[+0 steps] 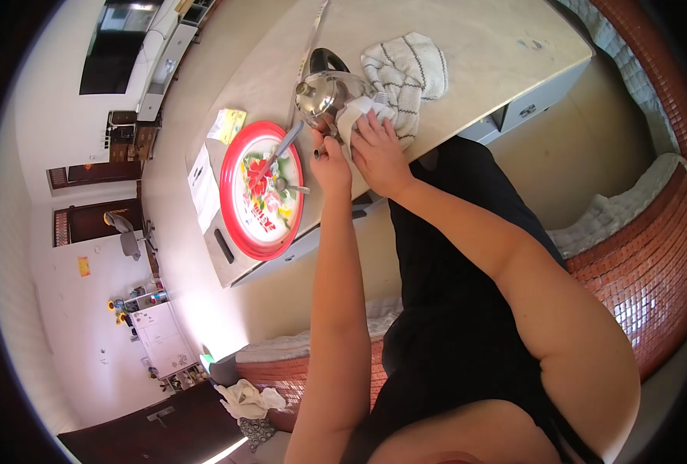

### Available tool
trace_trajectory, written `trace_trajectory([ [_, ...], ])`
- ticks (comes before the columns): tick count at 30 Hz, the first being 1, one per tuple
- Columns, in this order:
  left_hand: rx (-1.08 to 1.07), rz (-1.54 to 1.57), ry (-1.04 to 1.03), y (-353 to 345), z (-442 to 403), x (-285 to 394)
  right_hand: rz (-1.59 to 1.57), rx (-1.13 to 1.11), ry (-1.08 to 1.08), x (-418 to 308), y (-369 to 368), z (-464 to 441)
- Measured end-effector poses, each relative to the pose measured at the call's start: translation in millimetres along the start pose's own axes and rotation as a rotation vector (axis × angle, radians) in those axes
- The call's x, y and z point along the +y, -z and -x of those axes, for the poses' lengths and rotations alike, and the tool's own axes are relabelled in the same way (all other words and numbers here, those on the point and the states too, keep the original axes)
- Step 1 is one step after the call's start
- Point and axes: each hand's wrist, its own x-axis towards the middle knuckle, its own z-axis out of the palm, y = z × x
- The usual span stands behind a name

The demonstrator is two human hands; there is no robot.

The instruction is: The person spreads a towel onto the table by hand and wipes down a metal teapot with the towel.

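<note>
A shiny metal kettle (329,99) with a black handle (327,60) rests on the table. My left hand (333,166) is closed at the kettle's near side, its fingers round the dark-tipped spout (319,154). Against the kettle's right side, my right hand (380,155) holds a white cloth or tissue (353,117), fingers bent over it. Just beyond that hand, a white towel with dark stripes (407,69) lies bunched up. Left of my hands, a red-rimmed floral tray (234,224) carries a grey-handled utensil (283,147) and a spoon (283,185).
Beside the tray are a yellow-and-white packet (228,125), white paper (203,188) and a dark, flat object (223,245). The table edge (506,100) runs above an open drawer (541,103). A woven reddish seat (637,271) stands at the right.
</note>
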Motion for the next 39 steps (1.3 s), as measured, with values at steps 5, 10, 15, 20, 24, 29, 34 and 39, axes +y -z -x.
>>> trace_trajectory([
  [5, 0.007, -0.102, 0.027, 8.3, -6.1, -9.0, 0.025, 0.053, -0.028, -4.6, -2.7, -10.5],
  [10, -0.032, -0.063, 0.044, 17.0, -4.8, -15.2, -0.071, 0.210, -0.099, 8.5, -14.1, -45.1],
  [15, 0.016, -0.206, 0.015, 2.6, -3.0, -5.4, -0.393, -0.082, -0.362, 57.1, -9.1, -96.9],
  [20, 0.027, -0.177, 0.027, 6.9, -6.1, -15.4, -0.298, -0.112, -0.391, 83.1, -19.5, -84.7],
  [24, 0.047, -0.172, 0.047, 3.3, -4.0, -12.2, -0.202, -0.075, -0.212, 57.2, -4.7, -36.3],
  [29, 0.051, -0.054, -0.040, 7.0, -12.5, -26.1, 0.090, -0.036, 0.082, 13.6, 1.1, -17.3],
  [34, -0.003, -0.072, 0.053, 10.0, -6.2, -10.6, 0.112, -0.027, 0.094, 19.4, -4.2, -21.2],
  [39, 0.018, -0.172, 0.062, 11.3, -8.4, -17.7, 0.187, -0.189, 0.102, 42.5, 6.2, 10.6],
])
